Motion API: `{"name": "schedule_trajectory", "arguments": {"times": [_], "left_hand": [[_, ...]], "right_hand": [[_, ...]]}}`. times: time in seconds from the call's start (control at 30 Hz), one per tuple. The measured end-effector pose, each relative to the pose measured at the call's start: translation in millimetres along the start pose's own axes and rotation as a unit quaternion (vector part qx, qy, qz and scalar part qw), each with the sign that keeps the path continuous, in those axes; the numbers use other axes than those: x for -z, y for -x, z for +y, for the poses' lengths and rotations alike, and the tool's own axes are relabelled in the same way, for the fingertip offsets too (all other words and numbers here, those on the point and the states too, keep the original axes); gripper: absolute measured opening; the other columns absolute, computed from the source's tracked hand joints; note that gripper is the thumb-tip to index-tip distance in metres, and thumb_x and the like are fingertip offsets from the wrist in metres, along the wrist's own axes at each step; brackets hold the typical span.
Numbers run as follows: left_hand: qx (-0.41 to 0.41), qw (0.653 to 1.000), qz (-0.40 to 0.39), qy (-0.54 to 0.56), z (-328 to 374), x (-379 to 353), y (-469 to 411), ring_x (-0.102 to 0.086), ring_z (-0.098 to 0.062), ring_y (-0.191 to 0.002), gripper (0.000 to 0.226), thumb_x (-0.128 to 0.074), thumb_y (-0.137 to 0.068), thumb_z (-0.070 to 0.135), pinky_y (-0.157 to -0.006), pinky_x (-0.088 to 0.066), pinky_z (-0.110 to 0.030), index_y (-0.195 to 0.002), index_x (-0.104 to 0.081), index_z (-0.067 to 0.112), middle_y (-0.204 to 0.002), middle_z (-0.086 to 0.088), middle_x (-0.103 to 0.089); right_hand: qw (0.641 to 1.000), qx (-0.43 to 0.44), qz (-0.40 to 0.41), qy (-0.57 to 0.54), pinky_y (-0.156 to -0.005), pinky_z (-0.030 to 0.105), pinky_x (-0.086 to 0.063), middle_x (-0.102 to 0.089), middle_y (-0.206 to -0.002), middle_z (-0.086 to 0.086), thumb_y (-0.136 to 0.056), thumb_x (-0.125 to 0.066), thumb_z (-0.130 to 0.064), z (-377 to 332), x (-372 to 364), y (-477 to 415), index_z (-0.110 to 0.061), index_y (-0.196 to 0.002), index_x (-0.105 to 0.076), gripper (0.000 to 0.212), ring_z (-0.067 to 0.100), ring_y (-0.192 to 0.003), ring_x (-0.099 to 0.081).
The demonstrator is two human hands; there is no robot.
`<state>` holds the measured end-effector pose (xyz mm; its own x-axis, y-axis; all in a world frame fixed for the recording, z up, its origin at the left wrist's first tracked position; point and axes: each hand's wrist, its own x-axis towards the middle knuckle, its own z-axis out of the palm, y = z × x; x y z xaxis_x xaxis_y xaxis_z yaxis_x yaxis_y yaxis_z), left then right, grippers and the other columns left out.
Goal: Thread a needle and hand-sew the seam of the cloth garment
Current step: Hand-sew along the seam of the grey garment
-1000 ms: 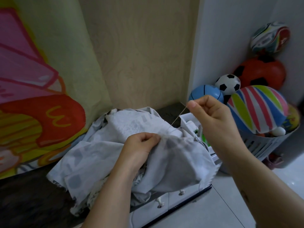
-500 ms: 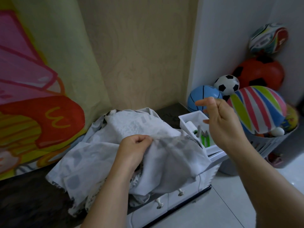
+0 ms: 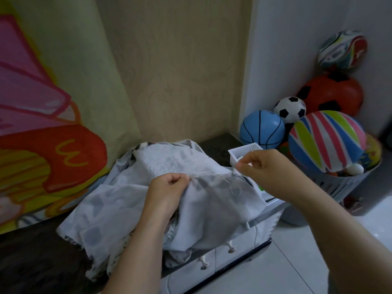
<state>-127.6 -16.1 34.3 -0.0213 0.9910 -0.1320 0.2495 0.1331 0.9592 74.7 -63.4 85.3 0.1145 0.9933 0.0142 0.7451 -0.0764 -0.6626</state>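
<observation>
Head view: the left hand (image 3: pixel 169 187) clenches a fold of the pale patterned cloth (image 3: pixel 131 200), which is heaped at the right end of the dark ledge (image 3: pixel 31 262), over white drawers (image 3: pixel 233 251). The right hand (image 3: pixel 267 168) pinches the needle (image 3: pixel 251 150) just above the cloth's right edge. Only a sliver of the needle shows, near upright. Thread (image 3: pixel 212 173) runs about level between the hands.

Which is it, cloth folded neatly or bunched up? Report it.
Bunched up. The cloth lies in a crumpled heap, with the left hand pinching a raised fold.
</observation>
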Motion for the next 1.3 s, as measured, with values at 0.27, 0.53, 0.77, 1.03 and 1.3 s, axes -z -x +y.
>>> {"name": "schedule_trajectory", "arguments": {"times": [0.27, 0.53, 0.77, 1.03, 1.3], "left_hand": [[-0.003, 0.999, 0.03, 0.009, -5, 3, -5, -0.061, -0.004, -0.075, 0.008, -0.065, -0.09, 0.021, -0.061, -0.043, -0.017, -0.084, -0.07, 0.02, -0.081, 0.007, -0.069], [-0.002, 0.999, 0.03, -0.013, -7, 2, -7, -0.061, -0.005, -0.08, 0.01, -0.064, -0.091, 0.022, -0.062, -0.043, -0.016, -0.092, -0.071, 0.016, -0.085, 0.007, -0.069], [-0.006, 1.0, 0.018, -0.006, -8, -2, -7, -0.066, -0.011, -0.086, 0.012, -0.064, -0.091, 0.023, -0.073, -0.047, -0.022, -0.09, -0.073, 0.017, -0.088, 0.004, -0.073], [-0.01, 1.0, 0.022, -0.02, -6, -1, -5, -0.06, -0.002, -0.08, 0.012, -0.063, -0.091, 0.023, -0.066, -0.045, -0.018, -0.082, -0.071, 0.021, -0.083, 0.012, -0.068], [-0.02, 1.0, -0.003, -0.014, 0, -2, -2, -0.063, -0.01, -0.085, 0.01, -0.063, -0.091, 0.029, -0.073, -0.045, -0.023, -0.091, -0.071, 0.023, -0.091, 0.006, -0.071]], "right_hand": [[0.979, -0.06, -0.104, 0.165, -0.084, 0.025, -0.049, -0.064, -0.09, -0.006, -0.084, -0.068, -0.034, 16, 9, 4, -0.028, -0.067, -0.06, 0.019, 0.011, -0.085, -0.061], [0.997, -0.025, 0.051, 0.053, -0.05, 0.015, -0.037, -0.053, -0.064, -0.006, -0.094, -0.051, -0.034, 15, 17, -1, -0.02, -0.079, -0.06, 0.022, 0.004, -0.053, -0.046], [0.906, 0.045, 0.16, -0.39, -0.072, 0.02, -0.048, -0.056, -0.069, 0.012, -0.101, -0.038, -0.024, -14, 2, 5, -0.019, -0.075, -0.058, 0.034, 0.024, -0.063, -0.053], [0.686, 0.0, -0.228, -0.691, -0.047, 0.024, -0.052, -0.021, -0.047, -0.004, -0.087, -0.054, -0.021, -29, 16, 17, -0.013, -0.07, -0.055, 0.018, 0.007, -0.034, -0.03], [0.978, -0.042, -0.148, -0.141, -0.057, 0.017, -0.055, -0.063, -0.085, -0.001, -0.087, -0.063, -0.034, -24, -25, 13, -0.026, -0.097, -0.057, 0.015, 0.013, -0.069, -0.067]]}}
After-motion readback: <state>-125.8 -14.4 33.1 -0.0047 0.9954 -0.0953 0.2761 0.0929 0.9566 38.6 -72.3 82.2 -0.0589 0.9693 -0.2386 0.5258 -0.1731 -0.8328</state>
